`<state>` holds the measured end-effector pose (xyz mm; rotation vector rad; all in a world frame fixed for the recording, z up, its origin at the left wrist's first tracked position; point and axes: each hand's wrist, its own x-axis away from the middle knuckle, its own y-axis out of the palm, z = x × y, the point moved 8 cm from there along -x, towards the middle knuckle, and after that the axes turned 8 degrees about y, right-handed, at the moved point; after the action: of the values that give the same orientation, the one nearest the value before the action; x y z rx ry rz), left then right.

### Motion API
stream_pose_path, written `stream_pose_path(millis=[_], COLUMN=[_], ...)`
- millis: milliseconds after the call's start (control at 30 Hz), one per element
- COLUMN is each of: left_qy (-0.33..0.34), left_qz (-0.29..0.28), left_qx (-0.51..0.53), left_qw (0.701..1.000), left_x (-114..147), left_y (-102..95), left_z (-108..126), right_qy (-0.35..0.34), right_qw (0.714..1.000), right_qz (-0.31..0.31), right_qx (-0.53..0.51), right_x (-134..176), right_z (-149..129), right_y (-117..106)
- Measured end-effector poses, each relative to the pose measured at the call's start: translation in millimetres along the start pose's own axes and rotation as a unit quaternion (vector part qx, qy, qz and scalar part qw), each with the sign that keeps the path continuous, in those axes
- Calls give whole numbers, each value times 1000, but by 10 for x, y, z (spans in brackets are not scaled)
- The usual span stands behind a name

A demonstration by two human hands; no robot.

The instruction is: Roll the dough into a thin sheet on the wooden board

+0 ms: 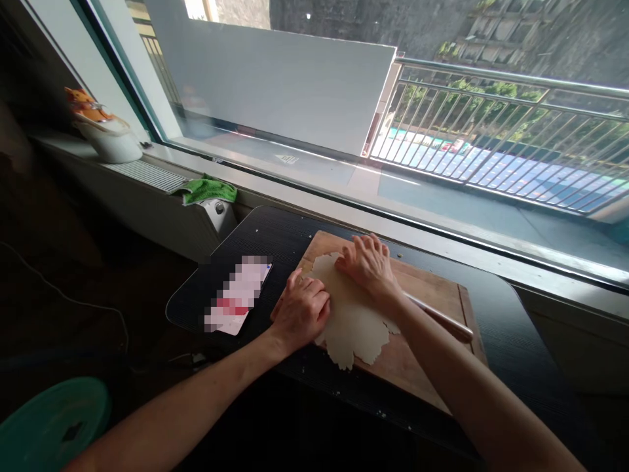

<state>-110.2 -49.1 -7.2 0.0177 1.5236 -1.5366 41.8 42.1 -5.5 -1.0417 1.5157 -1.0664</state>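
A thin, pale sheet of dough (354, 321) with a ragged edge lies on the wooden cutting board (432, 367). At its left edge my left hand (305, 308) has its fingers curled in, closed on the dough; the fingertips are partly hidden. Over the dough's far right edge rests my right hand (368, 265), back upward, fingers spread and slightly bent. A rolling pin (449, 323) lies on the board to the right, partly covered by my right forearm.
The board sits on a dark table (511, 328) dotted with crumbs. A phone (240, 298) lies left of it. Beyond are a window ledge and a radiator (171, 203) with a green cloth (211, 189) and a white bucket (111, 139). A green stool (59, 419) stands lower left.
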Motion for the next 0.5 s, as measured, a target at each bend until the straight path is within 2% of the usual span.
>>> stream_pose_path(millis=[67,133,200,267,333,400,500], left_qy=[-1,-1,-2,-4,-2,0,-1], left_qz=[2,0,0,-2,-6,-6,-3], left_qx=[3,4,4,2,-2,-2,3], left_qw=[1000,1000,1000,1000,1000,1000,1000], left_x=[0,-2,-3,-3,-3,-5,-9], left_y=[-8,-10,-9,-5,1,-2,-16], left_z=[2,6,8,7,10,14,17], right_qy=[63,106,76,-8,-31,-24,32], right_qw=[998,994,996,998,999,999,999], right_qz=[6,-4,-35,-65,-39,-26,-24], right_qx=[-12,-19,-19,-16,-14,-6,8], right_x=[-280,-367,-208,106,334,329,-20], right_z=[202,305,202,-33,-151,-148,58], right_y=[-33,-33,23,91,65,41,14])
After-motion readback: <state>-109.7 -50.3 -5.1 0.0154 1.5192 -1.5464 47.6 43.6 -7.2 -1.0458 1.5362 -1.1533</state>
